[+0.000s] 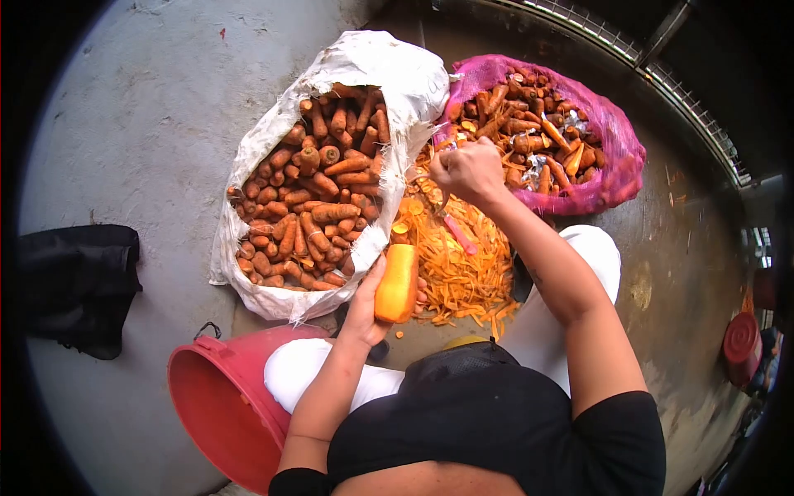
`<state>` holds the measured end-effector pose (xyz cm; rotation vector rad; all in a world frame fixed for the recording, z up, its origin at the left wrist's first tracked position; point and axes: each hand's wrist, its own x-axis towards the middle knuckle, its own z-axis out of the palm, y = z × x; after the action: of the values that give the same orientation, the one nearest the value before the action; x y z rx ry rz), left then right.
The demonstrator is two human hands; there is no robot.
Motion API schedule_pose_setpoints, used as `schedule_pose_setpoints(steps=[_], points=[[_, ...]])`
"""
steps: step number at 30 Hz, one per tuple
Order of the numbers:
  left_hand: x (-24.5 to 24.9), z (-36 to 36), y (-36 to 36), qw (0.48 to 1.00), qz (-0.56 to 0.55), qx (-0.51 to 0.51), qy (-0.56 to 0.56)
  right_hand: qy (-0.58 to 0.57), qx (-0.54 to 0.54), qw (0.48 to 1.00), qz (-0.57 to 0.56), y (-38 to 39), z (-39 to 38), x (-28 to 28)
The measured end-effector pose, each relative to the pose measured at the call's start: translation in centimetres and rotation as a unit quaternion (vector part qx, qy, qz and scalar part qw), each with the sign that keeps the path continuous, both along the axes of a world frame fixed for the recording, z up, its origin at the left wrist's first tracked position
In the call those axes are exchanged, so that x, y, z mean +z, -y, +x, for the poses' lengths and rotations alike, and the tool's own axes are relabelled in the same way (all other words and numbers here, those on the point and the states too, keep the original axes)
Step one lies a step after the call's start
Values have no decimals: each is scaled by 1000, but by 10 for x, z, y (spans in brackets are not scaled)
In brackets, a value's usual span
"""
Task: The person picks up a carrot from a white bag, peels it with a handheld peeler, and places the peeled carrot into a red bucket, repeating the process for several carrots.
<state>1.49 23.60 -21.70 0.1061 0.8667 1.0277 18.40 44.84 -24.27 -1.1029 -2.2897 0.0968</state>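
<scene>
My left hand (365,312) is wrapped round a thick, peeled orange carrot (397,285), held upright over the lap. My right hand (469,171) is closed in a fist above the peelings, near the mouth of the pink mesh sack; I cannot tell what it grips, though a thin dark shape shows just below the fingers. Beneath it lies a pink-handled tool (460,235) on a heap of carrot peelings (463,277) with cut carrot ends among them. Unpeeled carrots (318,198) fill the white woven sack (364,58) on the left.
A pink mesh sack (620,161) of carrots and scraps stands behind my right hand. A red bucket (236,364) lies tipped beside my left leg. Black cloth (83,281) is on the grey floor at far left. A metal grate (595,29) runs along the upper right.
</scene>
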Motion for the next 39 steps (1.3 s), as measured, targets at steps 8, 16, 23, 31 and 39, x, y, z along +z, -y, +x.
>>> schedule_pose_setpoints(steps=[8,16,23,31,39], points=[[-12,3,-8,994,-68,81,-9,-130,267,953,-59,75,-30,36],[-18,10,-10,996,-65,61,13,-119,306,944,-29,86,-29,27],[2,2,3,999,3,-33,9,-11,130,988,78,12,-1,7],[-17,-6,-3,1000,-23,2,6,-34,113,989,-91,35,-16,15],[-24,2,-2,997,-57,52,8,-122,336,932,-67,89,-34,27]])
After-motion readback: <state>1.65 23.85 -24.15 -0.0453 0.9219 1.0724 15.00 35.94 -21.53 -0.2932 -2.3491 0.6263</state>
